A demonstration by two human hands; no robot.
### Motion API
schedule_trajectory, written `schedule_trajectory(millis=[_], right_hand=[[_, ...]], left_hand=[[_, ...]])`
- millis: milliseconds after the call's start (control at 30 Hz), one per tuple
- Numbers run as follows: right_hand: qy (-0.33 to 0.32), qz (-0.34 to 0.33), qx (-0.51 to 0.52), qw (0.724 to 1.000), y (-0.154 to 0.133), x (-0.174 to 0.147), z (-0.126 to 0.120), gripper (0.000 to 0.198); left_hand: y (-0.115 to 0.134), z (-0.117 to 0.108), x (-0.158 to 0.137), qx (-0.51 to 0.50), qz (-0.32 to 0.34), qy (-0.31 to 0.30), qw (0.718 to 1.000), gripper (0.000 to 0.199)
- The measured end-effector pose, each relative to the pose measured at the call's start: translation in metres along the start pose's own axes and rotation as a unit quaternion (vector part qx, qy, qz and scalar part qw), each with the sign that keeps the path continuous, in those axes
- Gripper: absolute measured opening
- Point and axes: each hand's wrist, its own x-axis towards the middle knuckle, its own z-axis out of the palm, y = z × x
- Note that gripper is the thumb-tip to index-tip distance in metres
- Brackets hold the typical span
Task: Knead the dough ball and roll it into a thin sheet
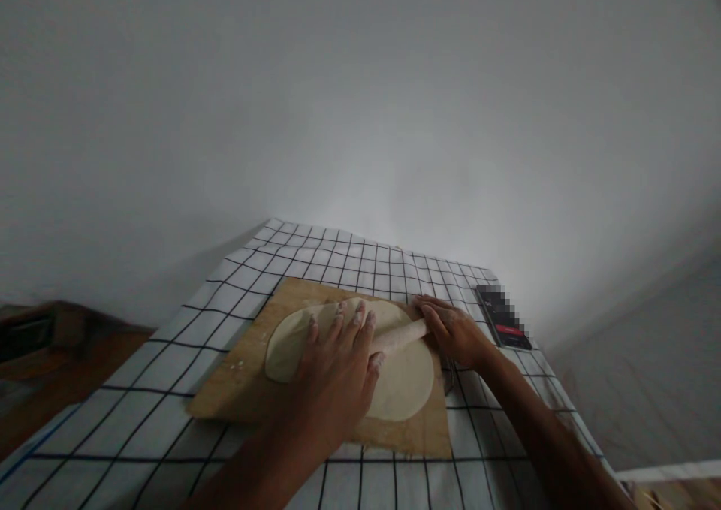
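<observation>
A thin pale rolling pin (399,336) lies slantwise across a large flat sheet of dough (402,386). My right hand (454,333) is closed around the pin's right end, by the board's right edge. Over the dough's middle, my left hand (341,360) lies flat with its fingers stretched out and apart. The pin's left part goes out of sight under this hand, between forefinger and thumb. White flour shows on the left fingertips. Beneath the dough is a wooden board (236,390).
A white tablecloth (152,420) with a black grid covers the table. Right of my right hand lies a dark flat item (501,318) with a red stripe, partly pixelated. A plain wall (360,119) rises behind the table. At the far left is brown wooden furniture (73,352).
</observation>
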Motion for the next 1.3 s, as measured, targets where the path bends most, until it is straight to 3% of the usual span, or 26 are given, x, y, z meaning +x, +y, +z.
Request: schedule_trajectory(millis=[300, 500, 600, 833, 967, 1100, 1300], right_hand=[[0.044, 0.071, 0.012, 0.996, -0.030, -0.072, -0.005, 0.046], [0.042, 0.095, -0.049, 0.993, -0.041, -0.112, -0.006, 0.043], [0.032, 0.075, -0.037, 0.996, -0.033, -0.089, -0.003, 0.046], [0.039, 0.012, -0.003, 0.999, 0.011, 0.026, 0.010, 0.053], [0.009, -0.016, 0.003, 1.000, 0.021, 0.048, 0.013, 0.050], [-0.015, -0.019, 0.005, 1.000, 0.012, 0.017, 0.004, 0.049], [0.028, 0.060, 0.042, 0.997, -0.031, -0.082, -0.007, 0.042]], left_hand=[[0.015, 0.000, -0.045, 0.020, 0.081, 0.035, 0.996, 0.058], [0.019, 0.001, -0.075, 0.041, 0.184, 0.075, 0.979, 0.063], [0.015, -0.002, -0.064, 0.033, 0.169, 0.059, 0.983, 0.060], [-0.015, 0.000, 0.014, -0.014, 0.050, 0.016, 0.999, 0.045], [-0.023, 0.005, 0.028, -0.013, 0.023, 0.003, 1.000, 0.045], [-0.008, 0.000, 0.006, -0.028, 0.033, 0.011, 0.999, 0.047], [0.018, 0.001, -0.053, -0.028, 0.120, 0.042, 0.991, 0.056]])
